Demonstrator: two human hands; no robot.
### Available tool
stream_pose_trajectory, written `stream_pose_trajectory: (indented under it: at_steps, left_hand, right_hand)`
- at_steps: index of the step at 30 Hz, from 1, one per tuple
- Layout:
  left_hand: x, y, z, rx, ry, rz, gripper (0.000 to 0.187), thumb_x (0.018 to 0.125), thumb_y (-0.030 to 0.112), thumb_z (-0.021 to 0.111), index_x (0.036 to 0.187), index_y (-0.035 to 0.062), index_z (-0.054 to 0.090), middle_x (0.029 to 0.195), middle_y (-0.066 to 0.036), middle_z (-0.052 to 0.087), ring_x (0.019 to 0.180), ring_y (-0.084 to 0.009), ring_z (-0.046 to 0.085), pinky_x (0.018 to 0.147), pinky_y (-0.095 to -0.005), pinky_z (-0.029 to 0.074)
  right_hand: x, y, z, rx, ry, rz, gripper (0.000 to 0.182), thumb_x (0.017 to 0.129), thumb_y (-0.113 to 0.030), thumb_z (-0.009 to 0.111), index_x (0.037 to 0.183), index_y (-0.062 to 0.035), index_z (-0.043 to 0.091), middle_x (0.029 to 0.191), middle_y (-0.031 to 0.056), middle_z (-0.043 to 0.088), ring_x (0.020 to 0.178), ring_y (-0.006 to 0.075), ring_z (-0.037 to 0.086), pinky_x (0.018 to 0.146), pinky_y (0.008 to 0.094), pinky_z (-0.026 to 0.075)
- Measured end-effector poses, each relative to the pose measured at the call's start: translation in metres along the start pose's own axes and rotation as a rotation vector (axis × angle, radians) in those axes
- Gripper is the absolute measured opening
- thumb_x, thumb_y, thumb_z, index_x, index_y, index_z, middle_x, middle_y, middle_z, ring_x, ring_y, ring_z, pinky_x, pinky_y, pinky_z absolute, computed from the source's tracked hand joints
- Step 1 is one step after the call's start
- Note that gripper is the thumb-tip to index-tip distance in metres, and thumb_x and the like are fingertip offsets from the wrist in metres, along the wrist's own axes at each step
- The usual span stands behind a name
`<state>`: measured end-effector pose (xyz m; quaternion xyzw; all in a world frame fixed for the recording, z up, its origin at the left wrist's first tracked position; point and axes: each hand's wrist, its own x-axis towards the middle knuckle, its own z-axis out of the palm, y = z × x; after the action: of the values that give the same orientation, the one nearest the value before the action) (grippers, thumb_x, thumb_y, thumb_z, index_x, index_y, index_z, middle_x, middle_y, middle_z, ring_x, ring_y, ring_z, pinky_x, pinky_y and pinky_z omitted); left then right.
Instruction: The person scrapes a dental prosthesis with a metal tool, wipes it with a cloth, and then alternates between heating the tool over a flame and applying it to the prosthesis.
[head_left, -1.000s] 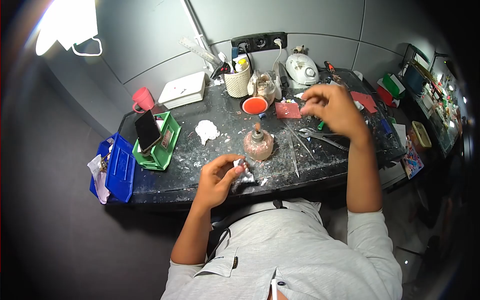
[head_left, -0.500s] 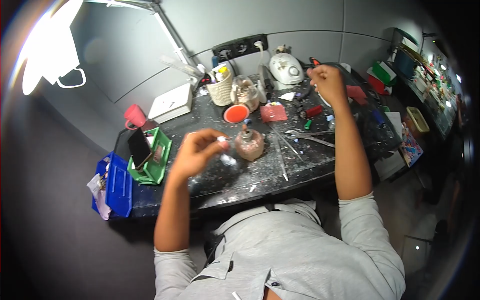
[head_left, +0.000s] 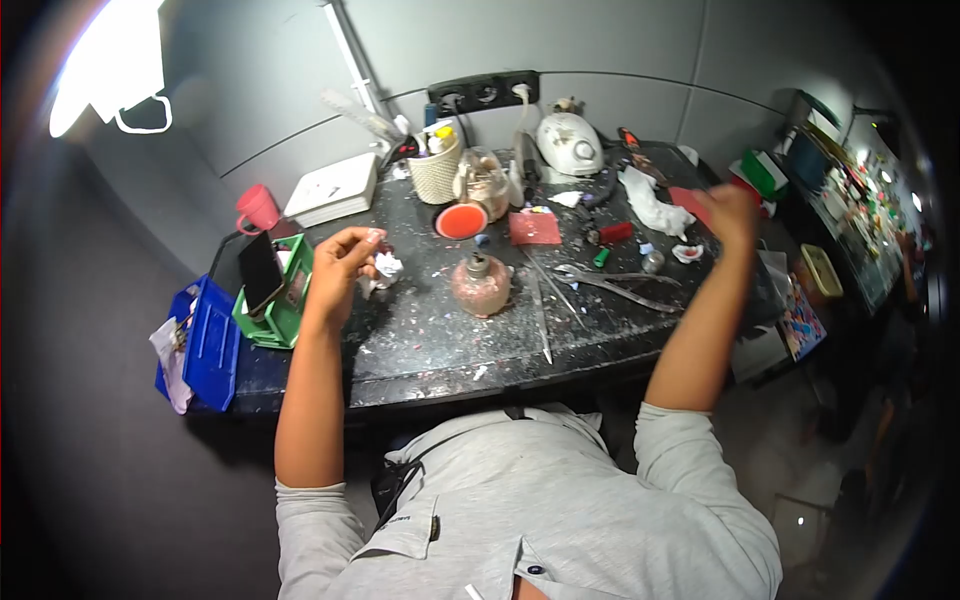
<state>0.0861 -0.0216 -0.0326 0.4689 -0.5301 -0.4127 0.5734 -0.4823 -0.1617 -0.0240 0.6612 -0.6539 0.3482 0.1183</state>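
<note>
My left hand [head_left: 345, 268] pinches a small white object [head_left: 386, 266], perhaps crumpled tissue or wax, over the left part of the black worktop [head_left: 420, 350]. Blurred by motion, my right hand [head_left: 733, 215] is above the right side of the worktop, near a red sheet [head_left: 690, 203]; what it holds, if anything, cannot be made out. Between the hands stands a round glass burner [head_left: 481, 286] with a metal neck. To its right lie a long metal tool [head_left: 541, 320] and large pliers [head_left: 625, 285]. White crumpled tissue [head_left: 655, 205] rests left of my right hand.
A green bin [head_left: 292, 295] with a phone and a blue bin [head_left: 208, 350] are at the left edge. Behind are a pink mug [head_left: 258, 208], a white box [head_left: 332, 190], a woven cup [head_left: 437, 175], a red round dish [head_left: 461, 221] and a white device [head_left: 570, 143].
My left hand has moved left, away from the burner, with the white object. My right hand has moved right and lower, uncovering the crumpled tissue. The burner's top looks different, without its brownish tip.
</note>
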Motion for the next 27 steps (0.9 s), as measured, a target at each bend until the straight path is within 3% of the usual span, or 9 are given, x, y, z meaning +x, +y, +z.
stream_pose_trajectory:
  at_steps: [3,5,9,13,15,17,19,23,27]
  left_hand:
    - [-0.002,0.007,0.004,0.02,-0.005,-0.012,0.02,0.095,0.018,0.069,0.103,-0.0005,0.071,0.087,-0.005,0.071,0.066,-0.0049,0.058,0.06,-0.0198,0.048]
    - [-0.003,0.008,0.007,0.005,-0.066,0.021,0.021,0.096,0.018,0.068,0.103,-0.0012,0.07,0.087,-0.006,0.071,0.066,-0.0051,0.058,0.061,-0.0197,0.048]
    - [0.0,0.004,0.005,-0.004,-0.123,-0.002,0.024,0.097,0.019,0.065,0.11,-0.0007,0.068,0.093,-0.01,0.073,0.068,-0.0052,0.061,0.063,-0.0196,0.048]
    - [-0.003,0.002,0.006,-0.037,-0.122,-0.019,0.024,0.097,0.019,0.065,0.111,-0.0006,0.068,0.094,-0.011,0.073,0.069,-0.0043,0.06,0.063,-0.0184,0.047]
    - [-0.005,0.007,0.008,-0.095,-0.153,-0.016,0.023,0.097,0.018,0.065,0.111,-0.0007,0.068,0.095,-0.012,0.074,0.07,-0.0033,0.06,0.064,-0.0176,0.046]
    - [-0.005,0.005,0.006,-0.115,-0.157,-0.015,0.023,0.096,0.017,0.067,0.112,0.0003,0.068,0.097,-0.012,0.074,0.072,-0.0037,0.06,0.065,-0.0179,0.046]
    - [-0.005,0.005,0.006,-0.142,-0.195,0.018,0.026,0.097,0.018,0.067,0.115,0.0006,0.067,0.101,-0.012,0.073,0.079,-0.0077,0.064,0.071,-0.0213,0.05]
    - [-0.005,0.0,0.007,-0.153,-0.251,0.047,0.027,0.098,0.017,0.064,0.12,0.0003,0.064,0.11,-0.015,0.071,0.101,-0.0188,0.068,0.089,-0.0342,0.055]
    - [-0.007,0.002,0.009,-0.177,-0.277,0.044,0.028,0.098,0.016,0.063,0.122,0.0009,0.063,0.113,-0.016,0.071,0.103,-0.0193,0.068,0.09,-0.0342,0.054]
  right_hand:
    - [-0.027,0.036,-0.027,-0.017,-0.232,0.442,0.046,0.071,-0.032,0.089,0.059,0.002,0.059,0.056,0.0148,0.059,0.048,0.0256,0.056,0.05,0.0428,0.043]
    - [-0.044,0.02,-0.041,0.108,-0.369,0.601,0.041,0.075,-0.025,0.089,0.06,-0.0031,0.058,0.054,0.0051,0.054,0.04,0.0133,0.045,0.036,0.0319,0.032]
    - [-0.062,0.022,-0.025,0.15,-0.438,0.599,0.038,0.075,-0.023,0.089,0.066,-0.0026,0.059,0.06,0.0059,0.059,0.045,0.0127,0.05,0.039,0.0296,0.04]
    - [-0.06,0.034,-0.017,0.288,-0.353,0.571,0.028,0.079,-0.017,0.083,0.069,0.0013,0.065,0.056,0.0078,0.059,0.041,0.0147,0.05,0.038,0.0312,0.037]
    - [-0.054,0.041,-0.018,0.285,-0.396,0.539,0.019,0.083,-0.016,0.078,0.08,0.001,0.069,0.062,0.0047,0.062,0.047,0.011,0.053,0.04,0.0286,0.039]
    - [-0.051,0.023,-0.04,0.567,-0.208,0.411,0.016,0.087,-0.015,0.074,0.093,-0.0009,0.07,0.074,0.001,0.065,0.059,0.0066,0.057,0.048,0.024,0.043]
    - [-0.051,-0.045,-0.074,0.789,-0.116,0.238,0.016,0.092,-0.014,0.068,0.104,-0.0021,0.068,0.085,-0.0015,0.066,0.069,0.0037,0.057,0.057,0.0203,0.046]
    - [-0.04,-0.14,-0.107,1.109,-0.035,-0.076,0.02,0.096,-0.013,0.064,0.111,0.0007,0.066,0.093,0.0047,0.069,0.074,0.0074,0.063,0.061,0.0215,0.05]
    - [-0.02,-0.195,-0.097,1.388,-0.321,-0.295,0.021,0.094,-0.014,0.062,0.11,-0.0006,0.061,0.094,0.0118,0.07,0.079,0.0168,0.071,0.058,0.0227,0.055]
